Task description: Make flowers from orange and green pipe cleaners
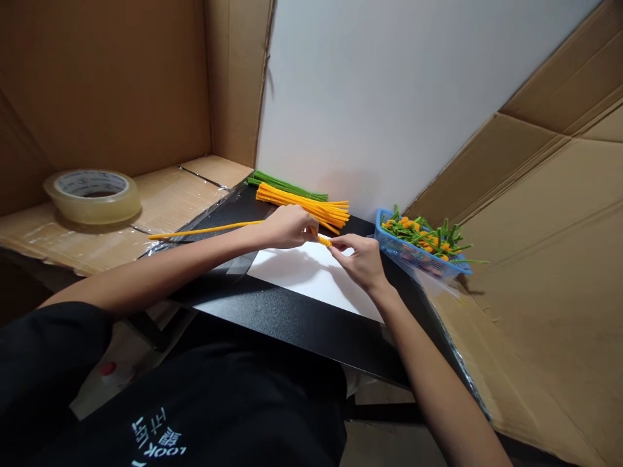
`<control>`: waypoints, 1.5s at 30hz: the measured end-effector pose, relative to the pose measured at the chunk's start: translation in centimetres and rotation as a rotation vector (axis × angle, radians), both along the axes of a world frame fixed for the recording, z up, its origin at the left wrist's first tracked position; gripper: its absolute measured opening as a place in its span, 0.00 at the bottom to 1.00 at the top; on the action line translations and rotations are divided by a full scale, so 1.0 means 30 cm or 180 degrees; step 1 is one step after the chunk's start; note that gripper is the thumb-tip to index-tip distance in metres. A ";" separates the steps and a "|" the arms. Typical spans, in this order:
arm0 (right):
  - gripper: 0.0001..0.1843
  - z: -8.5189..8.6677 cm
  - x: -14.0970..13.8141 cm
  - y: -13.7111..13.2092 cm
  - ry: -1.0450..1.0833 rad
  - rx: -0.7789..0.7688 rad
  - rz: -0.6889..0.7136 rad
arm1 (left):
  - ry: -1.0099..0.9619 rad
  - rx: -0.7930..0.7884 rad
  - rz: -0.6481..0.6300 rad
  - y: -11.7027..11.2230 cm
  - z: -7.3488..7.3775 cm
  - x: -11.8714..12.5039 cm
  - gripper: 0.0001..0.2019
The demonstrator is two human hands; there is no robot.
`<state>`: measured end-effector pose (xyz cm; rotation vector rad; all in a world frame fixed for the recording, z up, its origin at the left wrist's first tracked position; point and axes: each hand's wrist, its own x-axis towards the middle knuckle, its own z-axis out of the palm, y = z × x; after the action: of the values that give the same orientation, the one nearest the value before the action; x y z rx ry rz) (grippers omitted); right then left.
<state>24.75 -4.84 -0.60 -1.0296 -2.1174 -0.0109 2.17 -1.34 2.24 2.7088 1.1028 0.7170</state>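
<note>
Both hands meet above a white sheet (292, 267) on the black table. My left hand (291, 227) is closed on an orange pipe cleaner (204, 229), whose long free end sticks out to the left past the wrist. Between the hands the pipe cleaner is coiled into a short, thick twist. My right hand (359, 259) pinches the right end of that coil with thumb and forefinger. Behind the left hand lies a bundle of orange pipe cleaners (302, 204), with a bundle of green pipe cleaners (292, 185) beyond it.
A blue basket (413, 254) at the right holds several green and orange pipe-cleaner pieces. On the cardboard at the left rests a roll of clear tape (92, 196). Cardboard walls (107, 84) and a white panel (370, 97) enclose the black table (272, 324).
</note>
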 end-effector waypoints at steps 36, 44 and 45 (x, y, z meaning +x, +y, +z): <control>0.09 0.013 -0.001 -0.016 -0.0020 0.0440 0.0501 | -0.0585 -0.2710 -0.1656 0.044 -0.014 -0.020 0.21; 0.08 0.027 -0.013 -0.030 0.0033 0.0512 0.0466 | -0.0958 -0.2878 -0.1312 0.039 -0.021 -0.019 0.20; 0.07 0.026 -0.015 -0.028 0.0075 0.0437 0.0466 | -0.0968 -0.2839 -0.1245 0.038 -0.017 -0.018 0.20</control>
<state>24.31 -5.70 0.18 -0.7895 -2.1339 -0.0711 1.64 -0.21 1.72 1.8783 0.5778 0.4040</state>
